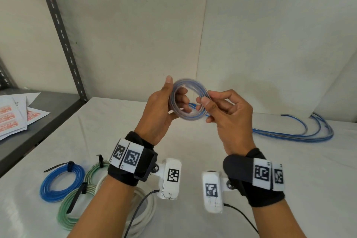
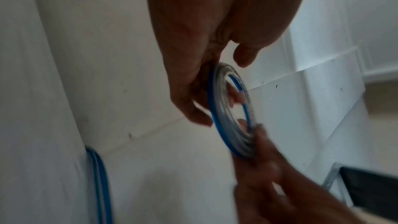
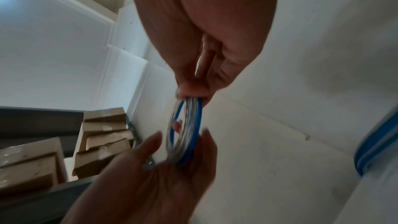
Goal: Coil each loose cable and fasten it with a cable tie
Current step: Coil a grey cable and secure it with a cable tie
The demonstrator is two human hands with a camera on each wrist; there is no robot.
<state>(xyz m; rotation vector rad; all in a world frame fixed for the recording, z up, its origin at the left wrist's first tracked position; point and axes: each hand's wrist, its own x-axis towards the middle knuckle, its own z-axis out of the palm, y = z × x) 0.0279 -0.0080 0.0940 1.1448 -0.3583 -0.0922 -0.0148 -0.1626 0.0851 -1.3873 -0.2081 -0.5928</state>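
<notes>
Four coils lie tied on the white surface (image 1: 193, 160): blue (image 1: 61, 181), two green-striped (image 1: 73, 206), white (image 1: 143, 216). Both hands' fingers grip a half-wound blue-and-clear cable coil (image 1: 188, 100) in mid-air: left hand (image 1: 160, 110), right hand (image 1: 229, 118). Its loose tail (image 1: 293, 133) trails across the surface; more winding and a tie apparently remain.

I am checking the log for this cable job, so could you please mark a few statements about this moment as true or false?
1. Both hands hold the blue and white coil. True.
2. The coil rests on the table. False: it is held up above it.
3. The blue coil near the left forearm carries a black tie. True.
4. All cable is wound up. False: loose cable still lies on the table to the right.
5. The left hand is empty. False: it grips the coil.
</notes>
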